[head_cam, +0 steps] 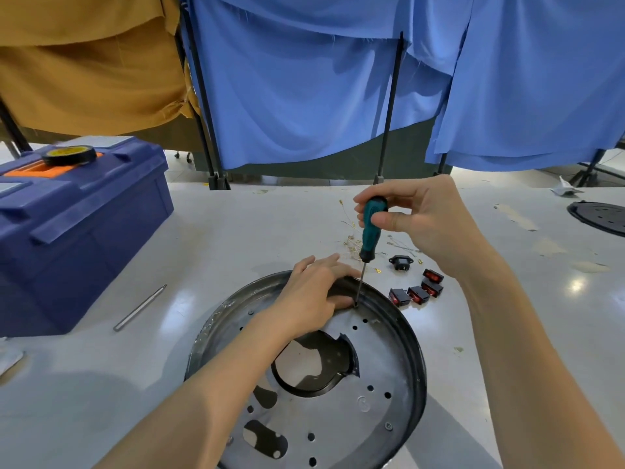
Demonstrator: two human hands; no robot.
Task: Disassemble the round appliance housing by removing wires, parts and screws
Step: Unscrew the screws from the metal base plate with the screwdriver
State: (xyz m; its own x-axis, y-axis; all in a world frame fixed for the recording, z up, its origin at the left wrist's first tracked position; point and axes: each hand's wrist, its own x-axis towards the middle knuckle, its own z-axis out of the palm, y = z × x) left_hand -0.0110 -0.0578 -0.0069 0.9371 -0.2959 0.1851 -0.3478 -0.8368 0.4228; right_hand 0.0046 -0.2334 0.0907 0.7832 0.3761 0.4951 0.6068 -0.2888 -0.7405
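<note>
The round appliance housing (402, 336), a black-rimmed metal pan with a holed silver floor and a large central cutout, lies on the white table in front of me. My left hand (313, 296) grips the far rim of the housing, thumb inside. My right hand (416, 218) pinches the handle of a green and black screwdriver (371, 228), held nearly upright. Its tip sits on a screw (356, 304) at the far edge of the floor, beside my left thumb. Another screw (389, 426) shows at the near right.
Several red rocker switches (417, 292), a black power socket (401, 263) and loose thin wires (351, 238) lie behind the housing. A metal rod (140, 308) lies left, by a blue toolbox (77, 228) carrying a tape roll (69, 155). Another round black part (600, 216) sits far right.
</note>
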